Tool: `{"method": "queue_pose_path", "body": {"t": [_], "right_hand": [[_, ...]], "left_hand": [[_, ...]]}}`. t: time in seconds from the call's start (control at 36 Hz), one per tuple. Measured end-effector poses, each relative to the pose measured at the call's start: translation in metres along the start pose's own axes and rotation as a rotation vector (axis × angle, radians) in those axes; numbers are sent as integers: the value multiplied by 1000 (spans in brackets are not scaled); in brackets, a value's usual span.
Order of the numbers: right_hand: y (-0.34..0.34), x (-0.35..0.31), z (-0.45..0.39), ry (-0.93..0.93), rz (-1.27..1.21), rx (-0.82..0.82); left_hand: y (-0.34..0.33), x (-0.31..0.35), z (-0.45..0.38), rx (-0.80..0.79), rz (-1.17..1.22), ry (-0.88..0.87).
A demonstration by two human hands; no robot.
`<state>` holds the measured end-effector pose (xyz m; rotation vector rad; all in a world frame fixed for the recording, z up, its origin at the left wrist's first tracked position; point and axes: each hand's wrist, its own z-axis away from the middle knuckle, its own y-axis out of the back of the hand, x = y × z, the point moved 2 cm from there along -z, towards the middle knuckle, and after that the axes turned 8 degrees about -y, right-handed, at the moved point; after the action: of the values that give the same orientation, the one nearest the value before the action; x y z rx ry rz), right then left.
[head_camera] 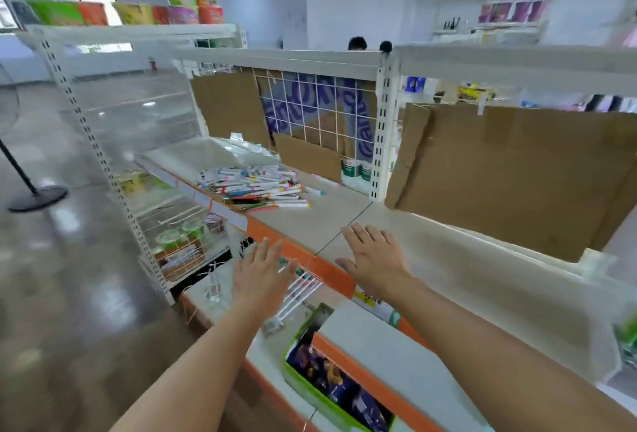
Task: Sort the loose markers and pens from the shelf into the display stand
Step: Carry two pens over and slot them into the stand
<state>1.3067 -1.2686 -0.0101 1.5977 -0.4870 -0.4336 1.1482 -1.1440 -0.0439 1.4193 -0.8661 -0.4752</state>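
A pile of loose markers and pens (pixel 253 187), mostly white barrels with coloured caps, lies on the white shelf (pixel 317 221) against its back left. My left hand (pixel 262 269) hovers open, fingers spread, just in front of the shelf's orange front edge (pixel 303 259). Over the shelf's front part, my right hand (pixel 374 254) is flat and open, palm down. Both hands hold nothing and are well short of the pile. A clear, blurred stand (pixel 296 280) with several white pens shows below my left hand; I cannot tell its shape.
Cardboard sheets (pixel 510 169) and a white wire grid (pixel 310 111) back the shelf. A white upright post (pixel 381 128) divides two bays. A green box of dark packets (pixel 331 373) sits below. Wire baskets (pixel 179 242) hang at lower left. A person's head (pixel 357 43) shows behind.
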Motion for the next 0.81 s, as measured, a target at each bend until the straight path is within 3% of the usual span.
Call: {"method": "queue_pose_path", "body": {"t": [0.39, 0.64, 0.81], "right_hand": [[-11, -115, -97, -48, 25, -90], [-31, -150, -156, -41, 37, -160], [-44, -150, -209, -16, 70, -103]], "left_hand": [[36, -152, -35, -27, -32, 70], [28, -191, -71, -65, -41, 85], [22, -202, -113, -68, -29, 94]]}}
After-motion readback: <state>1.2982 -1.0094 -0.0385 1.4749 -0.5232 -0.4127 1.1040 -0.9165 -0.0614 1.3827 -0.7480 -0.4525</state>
